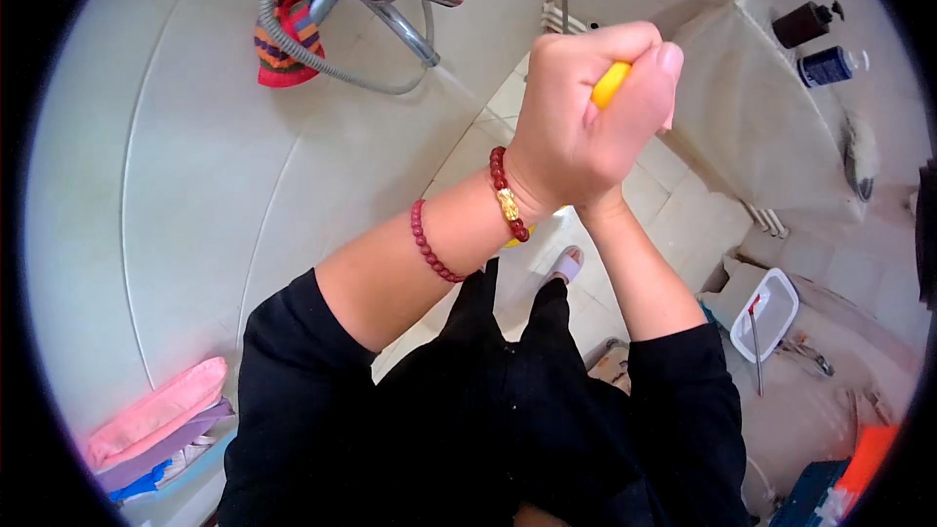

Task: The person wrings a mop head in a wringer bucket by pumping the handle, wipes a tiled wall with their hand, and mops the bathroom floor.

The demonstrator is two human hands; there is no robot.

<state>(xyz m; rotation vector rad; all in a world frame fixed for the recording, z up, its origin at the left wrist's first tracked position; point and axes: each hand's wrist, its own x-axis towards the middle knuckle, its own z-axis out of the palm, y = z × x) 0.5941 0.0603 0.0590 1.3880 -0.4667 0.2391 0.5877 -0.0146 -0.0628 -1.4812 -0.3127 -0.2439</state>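
My left hand (585,110), with a red bead bracelet at the wrist, is raised in a fist. It is closed around a yellow handle (611,85), whose rounded end shows between thumb and forefinger; the rest of the handle is hidden. Directly below, my right hand (602,203) is mostly covered by the left, so its grip cannot be seen. Past the left wrist, a bit of a yellow object (521,236) appears near the floor. Water (457,84) runs from the spout of a chrome wall mixer tap (402,29).
A metal shower hose (351,78) loops beside a striped cloth (289,51). On the right, pump bottles (801,24) stand on a sheet-covered surface (739,80). A white plastic basin (765,315) sits nearer me. Folded towels (161,410) lie lower left. Tiled floor (659,197) surrounds my slippered foot (567,263).
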